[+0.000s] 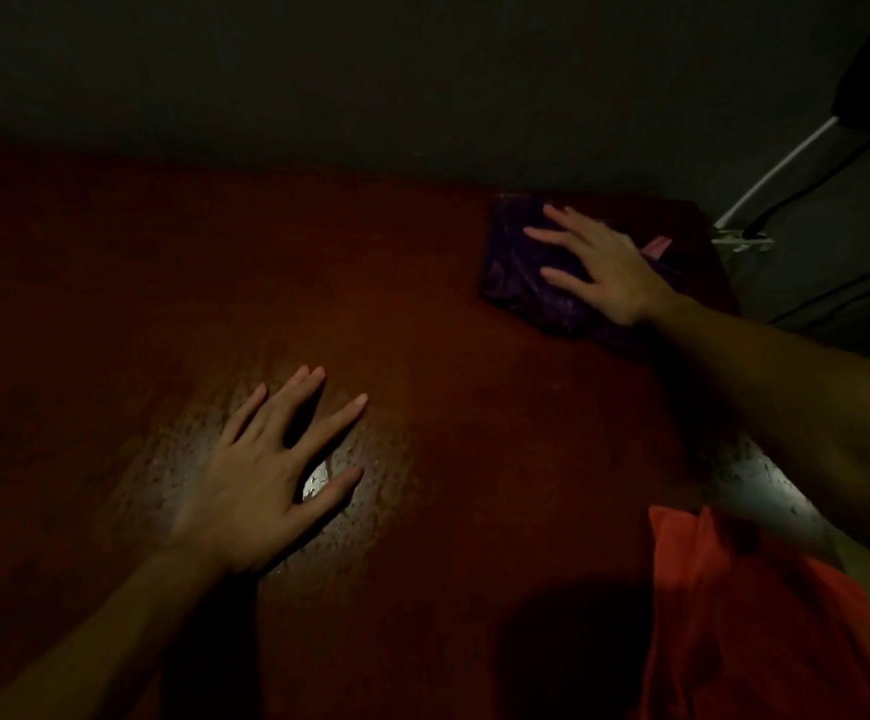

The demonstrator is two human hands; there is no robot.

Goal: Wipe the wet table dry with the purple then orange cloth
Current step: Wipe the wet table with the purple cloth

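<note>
The room is dim, and the reddish desk shines with small water drops near the middle and at the lower right of the frame. The right hand lies flat with spread fingers on the purple cloth, which sits at the upper right of the desk, near its far corner; the hand presses on the cloth and does not grip it. The left hand rests wide and empty on the wet patch, holding nothing. The orange cloth lies at the lower right edge, untouched. I think the purple cloth is soft, light and folded, so a flat palm in its middle should push it well; pinching one corner would probably unfold it.
</note>
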